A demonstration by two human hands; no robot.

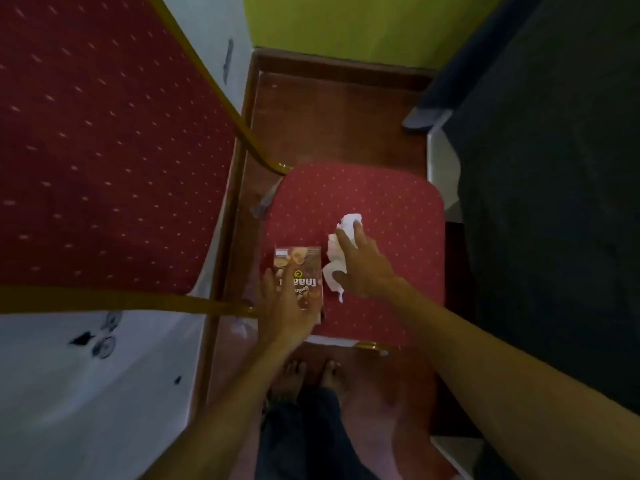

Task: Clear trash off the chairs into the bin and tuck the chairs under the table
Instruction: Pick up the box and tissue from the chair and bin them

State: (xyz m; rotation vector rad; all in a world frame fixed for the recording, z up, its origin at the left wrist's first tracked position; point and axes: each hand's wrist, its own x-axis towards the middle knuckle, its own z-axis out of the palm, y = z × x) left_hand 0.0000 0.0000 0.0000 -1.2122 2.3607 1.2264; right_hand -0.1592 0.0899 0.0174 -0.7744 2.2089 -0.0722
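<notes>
Left hand (289,303): fingers spread, laid flat on snack box (300,271) at seat's near-left edge. Right hand (363,263): fingers loosely curled over crumpled tissue (337,252), just beside the box. Both items on red chair seat (391,216); seat's far half bare. Second chair's backrest (104,150) close on left.

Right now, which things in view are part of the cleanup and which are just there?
Job:
- tissue, crumpled, under the right hand
- snack box, under the left hand
- chair seat both lie on
- second chair, on the left

Just there:
- dark cloth, on the right
- green wall
- carpet

No bin in view.
</notes>
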